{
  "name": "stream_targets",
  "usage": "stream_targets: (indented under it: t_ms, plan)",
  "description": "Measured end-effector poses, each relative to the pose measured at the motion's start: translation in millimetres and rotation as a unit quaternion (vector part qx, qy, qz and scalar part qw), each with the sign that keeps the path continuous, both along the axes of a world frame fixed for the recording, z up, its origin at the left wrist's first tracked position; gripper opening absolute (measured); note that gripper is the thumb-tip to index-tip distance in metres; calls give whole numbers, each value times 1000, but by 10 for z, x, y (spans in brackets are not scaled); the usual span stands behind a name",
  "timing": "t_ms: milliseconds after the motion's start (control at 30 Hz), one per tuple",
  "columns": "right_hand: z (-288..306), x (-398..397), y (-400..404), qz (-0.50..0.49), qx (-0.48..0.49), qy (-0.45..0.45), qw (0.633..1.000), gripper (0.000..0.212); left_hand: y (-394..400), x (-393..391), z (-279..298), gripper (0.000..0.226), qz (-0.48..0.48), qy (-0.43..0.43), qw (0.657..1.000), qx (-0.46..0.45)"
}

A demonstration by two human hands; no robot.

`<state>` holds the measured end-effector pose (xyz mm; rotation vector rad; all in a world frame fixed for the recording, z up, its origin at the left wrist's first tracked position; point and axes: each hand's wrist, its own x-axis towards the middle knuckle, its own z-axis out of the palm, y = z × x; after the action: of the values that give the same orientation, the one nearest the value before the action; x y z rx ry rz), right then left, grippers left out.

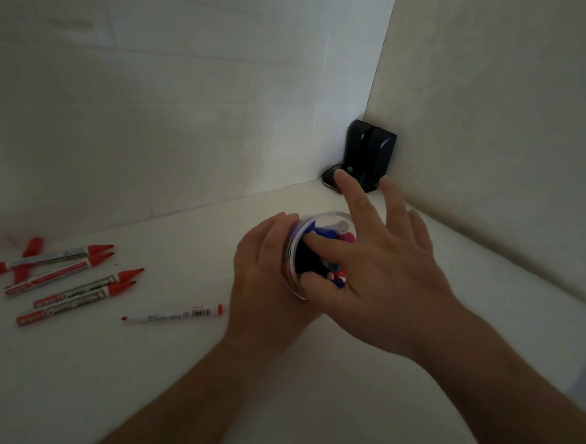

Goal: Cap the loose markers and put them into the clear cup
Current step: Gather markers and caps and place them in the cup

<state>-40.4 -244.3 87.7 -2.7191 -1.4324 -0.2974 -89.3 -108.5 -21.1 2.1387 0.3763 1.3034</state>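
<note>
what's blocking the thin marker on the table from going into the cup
The right hand covers the clear cup mouth, fingers among the markers inside. The thin marker lies left of the left hand holding the cup.

Single head view — looks forward and down from above, close over white table (309,377), facing wall corner (376,124). Wide-angle bend at edges. Both forearms enter from bottom — no second view.
</note>
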Motion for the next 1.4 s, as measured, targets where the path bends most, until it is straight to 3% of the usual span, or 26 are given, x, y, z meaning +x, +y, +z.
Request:
stream_targets:
  t_ms: [233, 333, 400, 500, 600, 700, 767, 900, 967, 1067, 1167, 1200, 1300, 1333, 1400]
  plan:
    - [10, -47, -26, 23, 10, -6, 1000, 72, 43, -69, 58, 77, -15, -5, 995, -95]
    - [-110, -40, -45, 35, 25, -16, 999, 71, 160, -76, 58, 95, -5, 14, 995, -94]
    - [-155, -11, -39, 44, 69, -6, 997, 63, 165, -46, 88, 85, -40, -23, 992, -120]
    - [-165, 10, -35, 76, 127, 40, 988, 58, 67, -75, 108, 71, -52, -24, 988, -144]
    - [-132, 36, -90, 106, 174, 111, 973, 65, 33, -111, 93, 85, -58, -10, 990, -125]
    - [-118, 93, -138, 94, 247, 188, 946, 64, 98, -80, 106, 86, -76, -62, 984, -147]
    - [-143, 136, -123, 69, 274, 221, 933, 73, 142, -49, 29, 94, -72, -66, 986, -137]
    - [-183, 213, -58, 45, 246, 284, 926, 94, 102, -4, -18, 101, -54, 6, 996, -74]
    - [-147, 224, -39, 36, 225, 263, 937, 99, 98, 21, -37, 96, -40, 35, 997, -49]
    - [-50, 190, 15, 25, 178, 191, 965, 110, 118, 48, -85, 112, -68, 83, 993, -47]
    - [6, 170, 19, 26, 163, 160, 973, 112, 61, 27, -57, 108, -33, 71, 996, -36]
    - [10, 160, -4, 36, 172, 157, 972, 105, 55, 22, -47, 109, -19, 53, 998, -29]
    - [39, 75, -73, 67, 227, 123, 964, 52, 98, -6, 10, 106, -44, 10, 994, -99]
    - [44, 53, -87, 63, 216, 98, 969, 46, 132, 1, 1, 104, -48, 1, 993, -105]
    - [8, 40, -85, 55, 146, 36, 987, 61, 177, 9, -42, 102, -58, -9, 992, -114]
